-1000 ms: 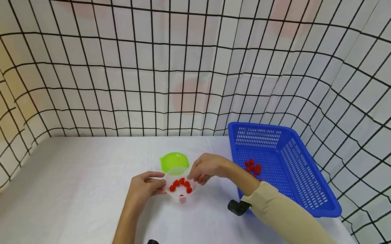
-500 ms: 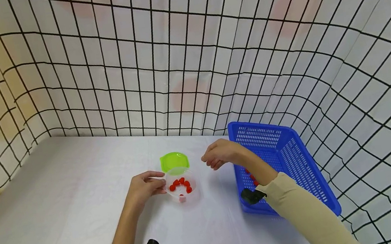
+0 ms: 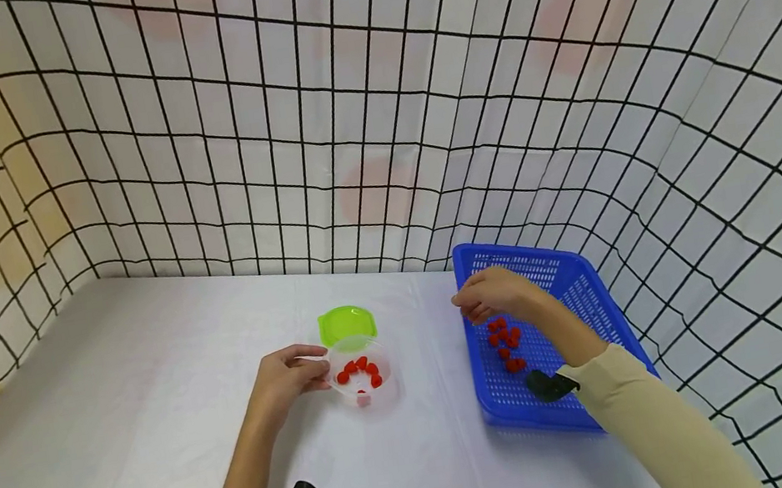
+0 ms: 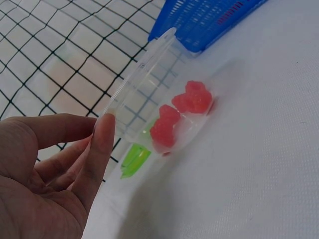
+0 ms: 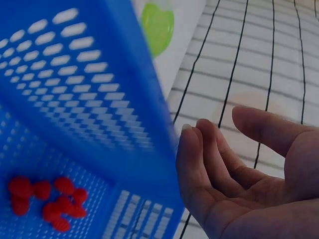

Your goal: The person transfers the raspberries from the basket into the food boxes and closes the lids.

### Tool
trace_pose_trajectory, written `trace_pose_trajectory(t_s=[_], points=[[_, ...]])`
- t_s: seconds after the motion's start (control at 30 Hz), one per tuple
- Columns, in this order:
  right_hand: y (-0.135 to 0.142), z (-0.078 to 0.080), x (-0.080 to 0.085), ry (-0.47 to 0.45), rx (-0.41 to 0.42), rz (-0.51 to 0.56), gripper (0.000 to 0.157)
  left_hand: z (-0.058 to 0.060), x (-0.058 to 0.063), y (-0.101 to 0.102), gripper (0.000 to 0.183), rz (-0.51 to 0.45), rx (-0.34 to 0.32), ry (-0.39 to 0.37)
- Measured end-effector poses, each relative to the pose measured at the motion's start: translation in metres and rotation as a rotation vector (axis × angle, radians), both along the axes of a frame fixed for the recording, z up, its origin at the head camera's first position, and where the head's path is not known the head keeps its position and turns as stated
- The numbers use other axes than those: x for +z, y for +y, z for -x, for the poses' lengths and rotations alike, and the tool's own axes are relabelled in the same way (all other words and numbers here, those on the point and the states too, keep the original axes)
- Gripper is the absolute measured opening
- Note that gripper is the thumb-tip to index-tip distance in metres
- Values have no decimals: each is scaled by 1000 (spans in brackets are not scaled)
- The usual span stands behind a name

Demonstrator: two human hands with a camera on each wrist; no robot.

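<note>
My left hand (image 3: pixel 289 373) pinches the rim of a round clear plastic bowl (image 4: pixel 144 89) between thumb and forefinger. Several small red bumpy pieces, like raspberries (image 4: pixel 195 97), lie in the bottom of the bowl. Over the left side of a blue perforated basket (image 3: pixel 550 421) hovers my right hand (image 3: pixel 495 294), its fingers loosely bent and the thumb apart from them. Nothing shows between those fingers in the right wrist view. Below this hand, more of the red raspberry-like pieces (image 5: pixel 62 204) lie in a group on the basket floor.
A bright green lid (image 3: pixel 346 324) lies flat on the white tabletop (image 3: pixel 158 414), just behind the bowl. White sheeting with a black wire grid (image 3: pixel 312 121) walls off the back and both sides. The basket stands close to the right-hand grid.
My right hand has moved from the bowl's right side, up and rightward, to over the basket. The left hand keeps its grip on the bowl, which has stayed put.
</note>
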State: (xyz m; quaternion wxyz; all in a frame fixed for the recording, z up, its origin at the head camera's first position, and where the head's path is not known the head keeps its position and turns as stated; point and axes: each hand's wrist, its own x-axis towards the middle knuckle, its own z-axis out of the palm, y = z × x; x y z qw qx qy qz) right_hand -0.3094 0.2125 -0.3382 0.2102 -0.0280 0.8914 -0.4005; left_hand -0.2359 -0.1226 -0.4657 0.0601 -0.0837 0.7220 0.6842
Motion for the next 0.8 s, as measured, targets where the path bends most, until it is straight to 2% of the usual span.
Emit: trace_pose_trajectory(t_s=[0.3,0.57,0.8], points=[[39,3,-10,22,-58,11,34,0,-1,-1,31,-14,-3,7],[68,2,-28,-70,-166,-13,37,-1,-2,0,32,-13,-8,5],[91,3,-41,-154,-148,-46,39,0,-1,0,31,-12,-2,1]])
